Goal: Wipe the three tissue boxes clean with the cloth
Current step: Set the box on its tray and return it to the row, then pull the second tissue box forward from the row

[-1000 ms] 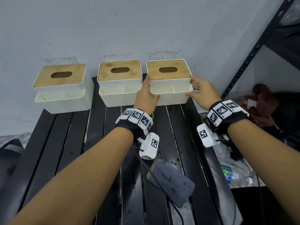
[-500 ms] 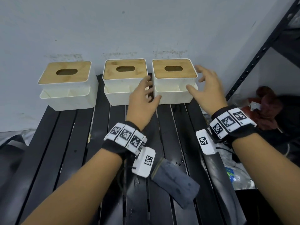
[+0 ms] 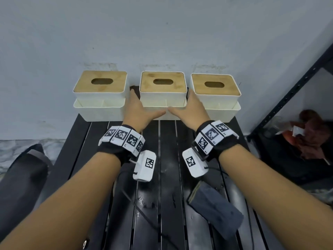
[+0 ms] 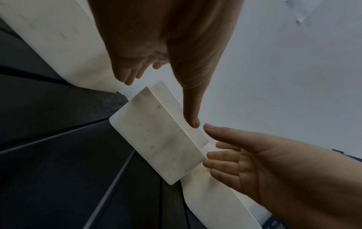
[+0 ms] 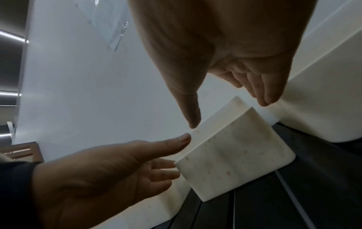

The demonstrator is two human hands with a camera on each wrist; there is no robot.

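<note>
Hands flanked middle tissue box [image 3: 163, 92] at surface [image 3: 167, 168] back: your left hand [image 3: 139, 110] and right hand [image 3: 191, 110] flat, unclosed. Rigid, light, slick plastic; take sidewalls. Cloth [image 3: 215, 207] lay untouched near you.

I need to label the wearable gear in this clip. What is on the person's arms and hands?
Both forearms are bare, with no sleeves or gloves. Each wrist carries a black band ringed with white square tiles printed with black-and-white fiducial codes. A white rounded camera box, also tagged with a code, hangs beside the left wrist, another beside the right. Thin black cables trail from them.
</note>
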